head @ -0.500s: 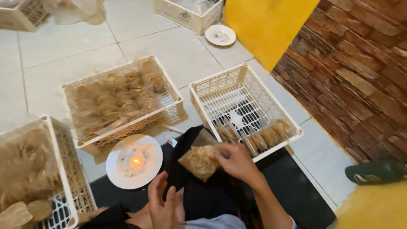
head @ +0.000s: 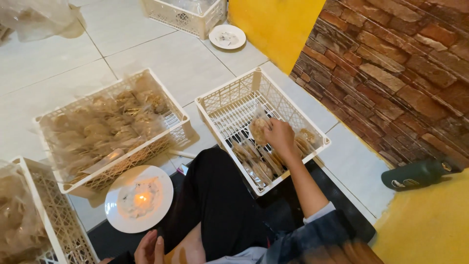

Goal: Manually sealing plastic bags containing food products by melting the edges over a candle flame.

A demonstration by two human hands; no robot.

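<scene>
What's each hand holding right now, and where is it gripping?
The right hand grips a clear snack packet by its right edge, over the white crate. The left hand holds nothing.

A: Background items, quick. What's left of the frame?

B: White crate (head: 110,129) full of clear-bagged brown snacks, on the pale tiled floor (head: 53,63). Another crate (head: 41,215) at the far left edge, also stuffed with bags.

A: In front of them?

B: White plate (head: 139,199) with a small lit candle (head: 142,198) in a wax puddle, just beside the full crate.

A: Top of frame?

B: Third white crate (head: 188,14), a small white plate (head: 227,36) beside it, and a crumpled clear plastic bag (head: 36,19) top left.

A: Right side?

B: Brick wall (head: 391,73), yellow wall section (head: 276,24), dark green bottle (head: 417,173) lying on its side at the wall's base.
</scene>
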